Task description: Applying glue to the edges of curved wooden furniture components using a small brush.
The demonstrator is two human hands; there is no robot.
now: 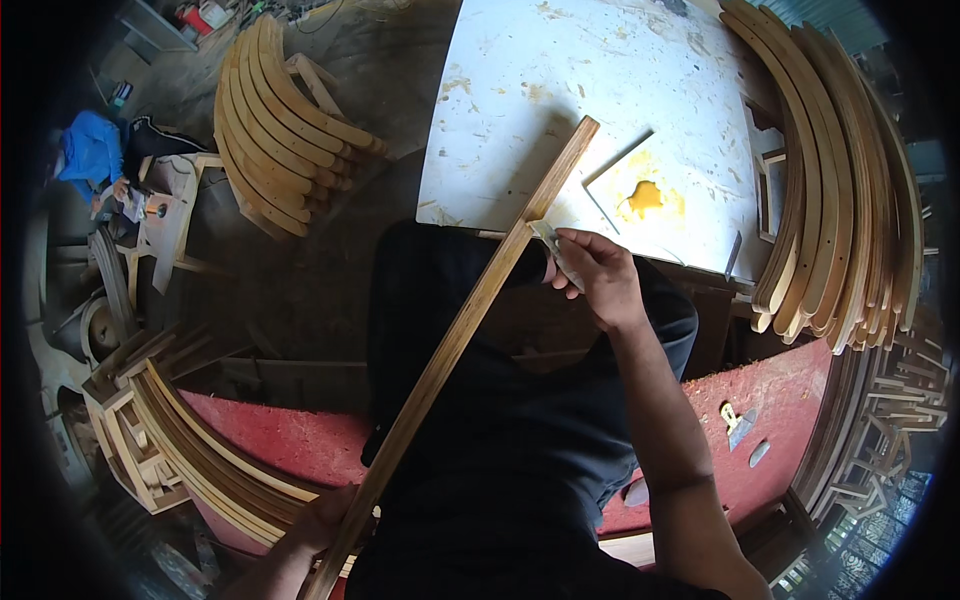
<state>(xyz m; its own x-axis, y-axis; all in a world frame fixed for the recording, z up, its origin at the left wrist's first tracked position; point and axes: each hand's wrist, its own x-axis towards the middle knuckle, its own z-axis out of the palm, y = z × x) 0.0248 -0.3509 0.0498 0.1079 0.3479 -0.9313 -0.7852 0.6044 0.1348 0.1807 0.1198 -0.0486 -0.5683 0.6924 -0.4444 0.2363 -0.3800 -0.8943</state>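
A long, narrow wooden strip runs slantwise across my lap, its far end over the white board. My left hand is wrapped round its near end. In my right hand is a small flat scraper, pinched between thumb and fingers, its pale blade against the strip's right side near the board's front edge. The grip hides most of the scraper. On the board lies a puddle of yellow-brown paste, beside a thin dark L-shaped strip.
Curved wooden slats are stacked at the right, far left and near left. A putty knife and a grey oval piece lie on the red surface. Another person in blue sits at far left.
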